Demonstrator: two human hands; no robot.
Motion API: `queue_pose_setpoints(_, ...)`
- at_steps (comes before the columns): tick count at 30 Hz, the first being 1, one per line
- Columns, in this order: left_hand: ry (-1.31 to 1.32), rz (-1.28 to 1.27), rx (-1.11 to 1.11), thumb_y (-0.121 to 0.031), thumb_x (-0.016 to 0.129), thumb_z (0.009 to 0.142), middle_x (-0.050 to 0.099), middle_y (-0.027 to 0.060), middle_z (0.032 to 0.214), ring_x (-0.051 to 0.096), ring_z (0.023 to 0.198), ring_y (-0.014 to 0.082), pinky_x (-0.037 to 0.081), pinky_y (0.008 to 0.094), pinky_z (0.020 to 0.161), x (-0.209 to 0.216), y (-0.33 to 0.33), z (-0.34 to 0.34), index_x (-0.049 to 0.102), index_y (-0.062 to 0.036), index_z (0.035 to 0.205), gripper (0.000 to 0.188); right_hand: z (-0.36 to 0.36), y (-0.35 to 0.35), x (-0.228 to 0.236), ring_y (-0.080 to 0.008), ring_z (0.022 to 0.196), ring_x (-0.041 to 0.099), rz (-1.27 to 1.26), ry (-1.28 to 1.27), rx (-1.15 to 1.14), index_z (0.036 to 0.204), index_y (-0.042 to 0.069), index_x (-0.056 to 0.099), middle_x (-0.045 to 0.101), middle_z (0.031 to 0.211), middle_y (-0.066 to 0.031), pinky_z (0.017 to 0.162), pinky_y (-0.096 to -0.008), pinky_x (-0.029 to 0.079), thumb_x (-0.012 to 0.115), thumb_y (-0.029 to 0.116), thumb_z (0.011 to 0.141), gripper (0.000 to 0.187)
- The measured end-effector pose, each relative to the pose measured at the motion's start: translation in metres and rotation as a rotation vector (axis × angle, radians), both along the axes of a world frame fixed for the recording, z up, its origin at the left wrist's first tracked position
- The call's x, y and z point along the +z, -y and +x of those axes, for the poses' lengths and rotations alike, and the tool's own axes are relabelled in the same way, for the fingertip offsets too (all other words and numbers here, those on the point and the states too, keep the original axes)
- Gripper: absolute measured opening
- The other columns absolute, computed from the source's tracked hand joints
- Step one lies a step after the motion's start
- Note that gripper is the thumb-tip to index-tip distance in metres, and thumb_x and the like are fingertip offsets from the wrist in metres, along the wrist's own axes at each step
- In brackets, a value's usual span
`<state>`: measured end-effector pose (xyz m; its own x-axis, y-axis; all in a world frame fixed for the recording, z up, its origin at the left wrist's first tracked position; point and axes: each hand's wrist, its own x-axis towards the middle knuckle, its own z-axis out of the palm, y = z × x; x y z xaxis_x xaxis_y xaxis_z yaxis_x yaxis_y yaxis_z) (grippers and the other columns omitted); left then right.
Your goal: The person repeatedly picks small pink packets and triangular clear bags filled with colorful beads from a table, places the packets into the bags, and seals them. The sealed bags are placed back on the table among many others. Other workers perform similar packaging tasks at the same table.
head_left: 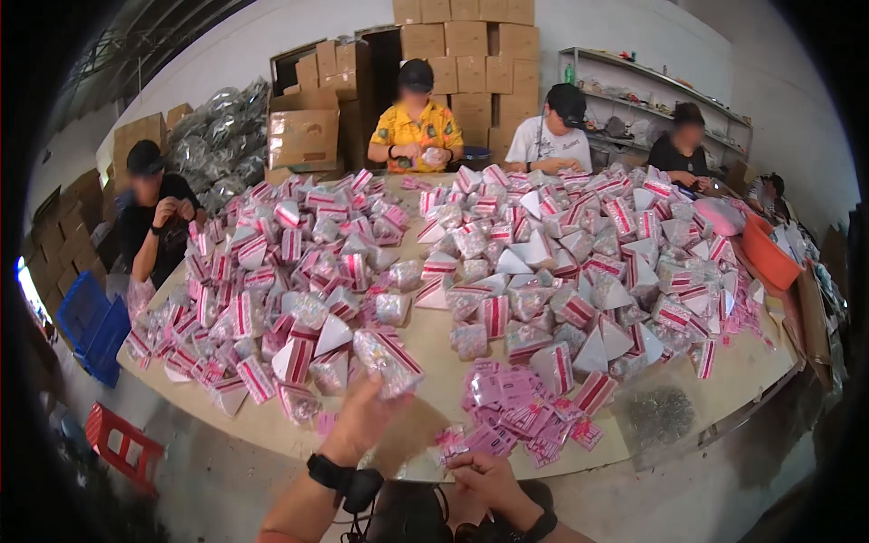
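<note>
My left hand [358, 421] is raised over the table's front edge, its fingers closed round a wedge-shaped packet [387, 364] in clear wrap with pink and white stripes, like a slice of cake. Closer to me, my right hand [493, 484] is closed with fingers pinched together beside a heap of small pink cards [520, 407]. What it holds, if anything, does not show. Similar wedge packets [308, 308] lie in a big pile on the left of the table [419, 330], and another pile [552, 271] spreads over the right side.
Several people [421, 131] work around the table's far and left sides. A flat clear plastic sheet or bag [656, 421] lies at the right front. An orange tub [769, 252] stands at the right edge. On the floor at left are a red stool [122, 448] and blue crate [92, 321].
</note>
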<state>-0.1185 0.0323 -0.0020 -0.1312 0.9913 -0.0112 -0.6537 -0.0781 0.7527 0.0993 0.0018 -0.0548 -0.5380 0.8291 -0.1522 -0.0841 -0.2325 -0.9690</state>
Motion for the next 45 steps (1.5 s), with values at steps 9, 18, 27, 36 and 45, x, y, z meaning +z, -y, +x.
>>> queue_pose_setpoints(9,0.137,-0.069,-0.130,-0.037,0.050,0.085,0.057,0.0079,0.100,0.057,0.085,0.0210,0.046,0.0332,0.071,-0.028,0.067,0.033,0.042,-0.0067,0.115,0.043,0.005,0.007,0.033,-0.0046,0.058,0.052,-0.038,-0.034,-0.037,0.091,0.001,0.060,0.056,0.069,0.0004,0.050,-0.0168,0.039,0.056,0.007,0.081,0.012)
queue_pose_setpoints(18,-0.278,0.146,0.216,0.001,0.064,0.067,0.042,0.0073,0.115,0.043,0.107,0.0160,0.036,0.0318,0.092,0.000,0.087,0.049,0.025,-0.0027,0.127,0.071,-0.018,0.026,0.107,-0.0136,0.066,0.058,0.579,0.156,-0.015,0.094,-0.001,0.058,0.060,0.077,-0.0093,0.058,-0.0249,0.045,0.056,0.006,0.080,0.016)
queue_pose_setpoints(27,-0.350,0.190,0.294,-0.003,0.064,0.070,0.040,0.0092,0.117,0.042,0.108,0.0171,0.034,0.0323,0.094,0.003,0.092,0.052,0.021,-0.0026,0.128,0.072,-0.030,0.036,0.115,-0.0304,0.073,0.060,0.764,0.261,-0.033,0.095,0.001,0.057,0.060,0.082,-0.0156,0.062,-0.0328,0.047,0.055,0.009,0.080,0.016)
queue_pose_setpoints(36,-0.461,0.243,0.336,0.000,0.062,0.071,0.040,0.0090,0.115,0.042,0.107,0.0178,0.035,0.0320,0.093,0.006,0.094,0.056,0.022,-0.0025,0.127,0.069,-0.028,0.036,0.121,-0.0308,0.071,0.059,0.754,0.289,-0.025,0.092,0.001,0.057,0.059,0.079,-0.0159,0.061,-0.0338,0.046,0.054,0.008,0.080,0.014)
queue_pose_setpoints(45,-0.633,0.273,0.426,0.004,0.061,0.070,0.040,0.0107,0.115,0.043,0.107,0.0186,0.036,0.0320,0.091,0.001,0.094,0.056,0.022,-0.0012,0.127,0.070,-0.025,0.034,0.121,-0.0328,0.069,0.057,0.807,0.313,0.000,0.088,0.001,0.055,0.058,0.076,-0.0163,0.059,-0.0361,0.045,0.053,0.008,0.079,0.012)
